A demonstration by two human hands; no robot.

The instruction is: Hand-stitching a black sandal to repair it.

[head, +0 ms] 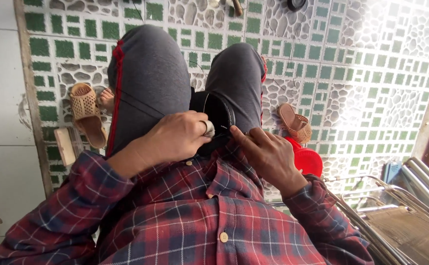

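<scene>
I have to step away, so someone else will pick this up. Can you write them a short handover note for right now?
Left hand: closed over the near edge of the black piece in the lap, something pale at the fingertips.
Right hand: fingers flat on the piece's right edge, pinning it.
Black piece lies between the grey-trousered knees, pale line along its rim.
Done: cannot tell how far the edge is worked.
Left: cannot tell.

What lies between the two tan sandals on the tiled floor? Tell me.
In the head view, the person's grey-trousered legs lie between the left sandal and right sandal.
</scene>
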